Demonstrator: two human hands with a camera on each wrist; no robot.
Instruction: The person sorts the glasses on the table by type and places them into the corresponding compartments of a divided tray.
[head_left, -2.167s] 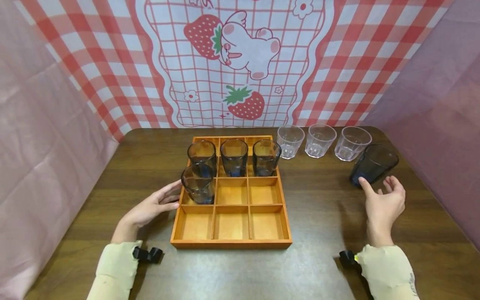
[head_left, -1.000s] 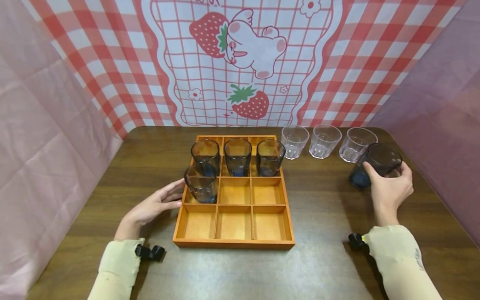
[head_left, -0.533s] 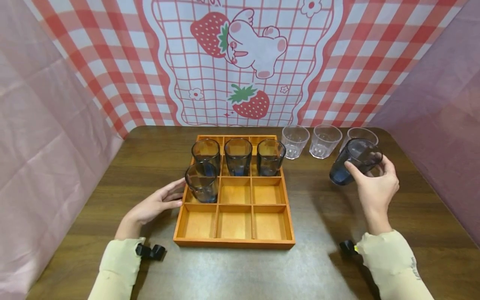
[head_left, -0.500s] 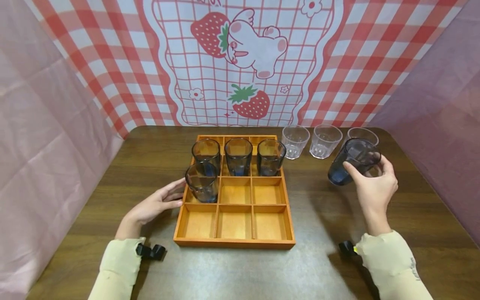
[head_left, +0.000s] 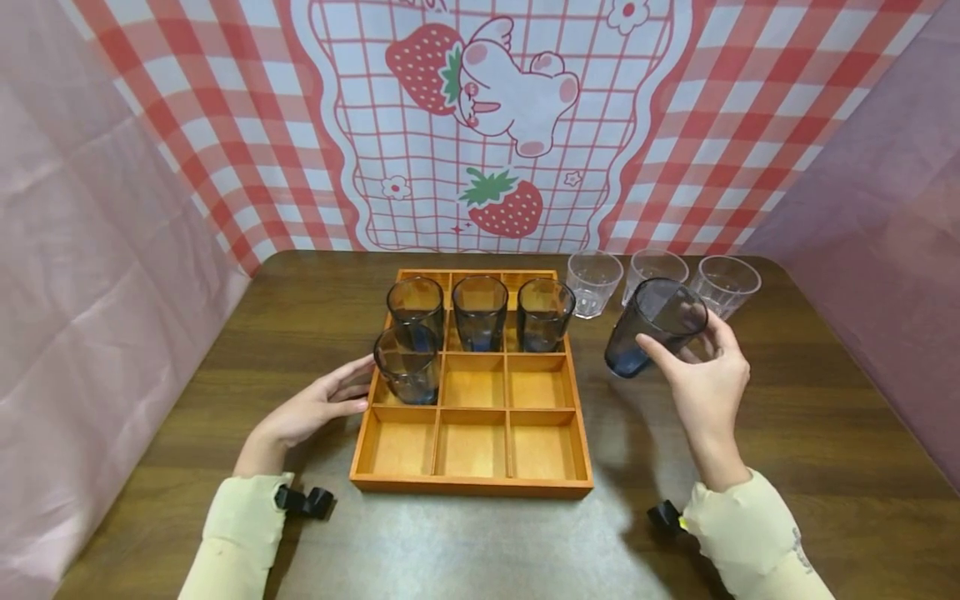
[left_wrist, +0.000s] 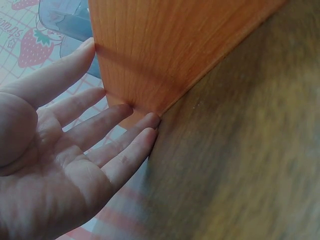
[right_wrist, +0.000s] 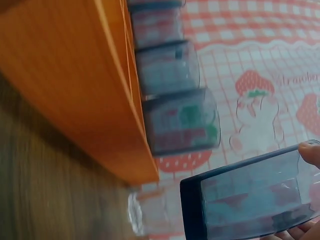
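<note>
A: Right hand, quick?
B: Right hand (head_left: 708, 379) grips a dark glass (head_left: 663, 310), thumb one side, fingers curled round the other. Glass is tilted, base toward the tray (head_left: 472, 485).
A: Where exactly?
B: Right of the tray, in front of the three clear cups (head_left: 594, 287) at the back of the table (head_left: 450, 550). Looks lifted off the wood, going by the shadow, but the head view makes the gap hard to judge.
A: Left hand?
B: Left hand (head_left: 315, 408) has loose, mostly straight fingers, well spread from the thumb, holding nothing. Fingertips touch the tray's left outer wall; left wrist view shows it too.
A: Tray contents?
B: Three upright dark glasses (head_left: 480, 317) across the back row, a fourth one (head_left: 408, 371) in the left compartment of the next row, leaning slightly.
A: Backdrop?
B: Red-and-white checked cloth (head_left: 247, 92), strawberry print.
</note>
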